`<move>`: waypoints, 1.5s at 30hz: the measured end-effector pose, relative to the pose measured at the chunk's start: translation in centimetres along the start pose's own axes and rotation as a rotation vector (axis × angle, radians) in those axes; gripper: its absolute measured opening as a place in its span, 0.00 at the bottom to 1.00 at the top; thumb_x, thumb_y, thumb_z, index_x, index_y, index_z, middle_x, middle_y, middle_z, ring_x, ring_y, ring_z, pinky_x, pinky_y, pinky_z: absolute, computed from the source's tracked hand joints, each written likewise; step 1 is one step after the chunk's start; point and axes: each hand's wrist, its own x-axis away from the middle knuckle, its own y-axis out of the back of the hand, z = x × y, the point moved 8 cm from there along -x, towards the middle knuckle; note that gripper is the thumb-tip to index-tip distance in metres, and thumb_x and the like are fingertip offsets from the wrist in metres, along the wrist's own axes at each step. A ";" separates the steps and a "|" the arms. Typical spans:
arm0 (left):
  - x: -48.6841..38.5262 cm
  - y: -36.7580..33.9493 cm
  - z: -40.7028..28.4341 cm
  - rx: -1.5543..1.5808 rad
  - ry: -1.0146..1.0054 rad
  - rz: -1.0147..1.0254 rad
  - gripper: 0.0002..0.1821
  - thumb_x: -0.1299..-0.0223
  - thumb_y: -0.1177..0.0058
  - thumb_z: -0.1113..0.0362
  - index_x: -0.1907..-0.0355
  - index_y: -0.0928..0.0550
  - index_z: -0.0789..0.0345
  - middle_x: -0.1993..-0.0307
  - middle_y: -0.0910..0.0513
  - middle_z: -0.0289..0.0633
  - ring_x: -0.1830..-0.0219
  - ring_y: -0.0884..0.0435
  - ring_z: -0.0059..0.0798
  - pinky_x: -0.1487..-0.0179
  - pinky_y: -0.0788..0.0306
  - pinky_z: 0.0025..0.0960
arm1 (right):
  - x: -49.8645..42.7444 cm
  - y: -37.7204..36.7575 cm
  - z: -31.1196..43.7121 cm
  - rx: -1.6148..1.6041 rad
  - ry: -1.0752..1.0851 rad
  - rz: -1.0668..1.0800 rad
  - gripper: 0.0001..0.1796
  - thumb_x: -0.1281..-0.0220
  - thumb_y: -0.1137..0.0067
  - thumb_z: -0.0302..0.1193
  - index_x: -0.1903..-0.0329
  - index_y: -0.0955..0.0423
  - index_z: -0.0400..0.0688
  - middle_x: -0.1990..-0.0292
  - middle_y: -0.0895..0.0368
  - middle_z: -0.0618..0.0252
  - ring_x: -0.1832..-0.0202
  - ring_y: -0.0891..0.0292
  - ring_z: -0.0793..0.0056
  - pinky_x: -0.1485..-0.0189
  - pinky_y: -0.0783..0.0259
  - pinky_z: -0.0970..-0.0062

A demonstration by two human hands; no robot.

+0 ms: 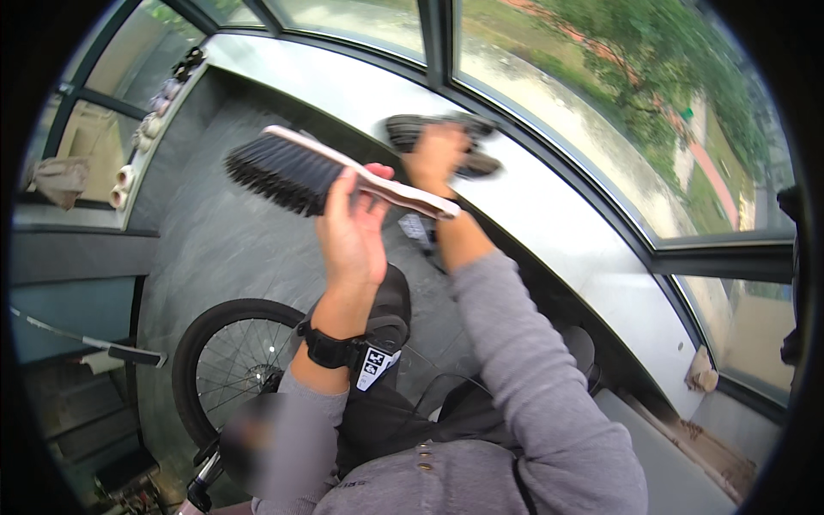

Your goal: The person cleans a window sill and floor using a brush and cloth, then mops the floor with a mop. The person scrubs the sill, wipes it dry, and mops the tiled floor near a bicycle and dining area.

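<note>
My left hand (354, 225) grips a hand brush (360, 174) by its pale pink handle, with the dark bristles pointing down and to the left over the floor. My right hand (438, 151) is blurred over the white window ledge, at a pair of dark shoes (479, 164) that are blurred too. Its fingers lie on or around the dark striped shoe (405, 131); whether they grip it cannot be made out. Devices are strapped to both wrists.
A bicycle wheel (232, 367) stands on the grey floor at lower left. Several shoes (151, 125) line the ledge on the left. Window frames (434, 45) border the white ledge (553, 212). A small beige bundle (700, 371) lies at its right end.
</note>
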 end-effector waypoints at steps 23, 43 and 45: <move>-2.5 -1.6 -1.2 0.084 0.004 0.002 0.16 0.38 0.60 0.61 0.58 0.30 0.74 0.56 0.28 0.51 0.47 0.32 0.41 0.36 0.40 0.48 | 25.1 14.6 -50.3 0.442 -0.773 -0.422 0.33 0.60 0.40 0.48 0.56 0.27 0.35 0.47 0.34 0.47 0.47 0.36 0.49 0.44 0.38 0.55; -0.4 -1.5 -4.4 0.116 -0.334 0.045 0.19 0.38 0.66 0.57 0.56 0.29 0.71 0.58 0.25 0.49 0.50 0.29 0.40 0.39 0.39 0.45 | 13.4 11.2 -18.6 -1.187 -0.010 -0.119 0.30 0.57 0.43 0.22 0.45 0.35 0.36 0.54 0.24 0.56 0.52 0.26 0.67 0.48 0.32 0.72; -1.0 -0.7 -4.7 0.100 -0.358 -0.028 0.17 0.37 0.66 0.59 0.57 0.29 0.71 0.59 0.25 0.49 0.51 0.29 0.40 0.40 0.37 0.44 | 16.7 14.4 -28.0 -1.345 -0.176 -0.305 0.28 0.54 0.47 0.17 0.45 0.35 0.34 0.50 0.26 0.58 0.49 0.29 0.70 0.44 0.34 0.73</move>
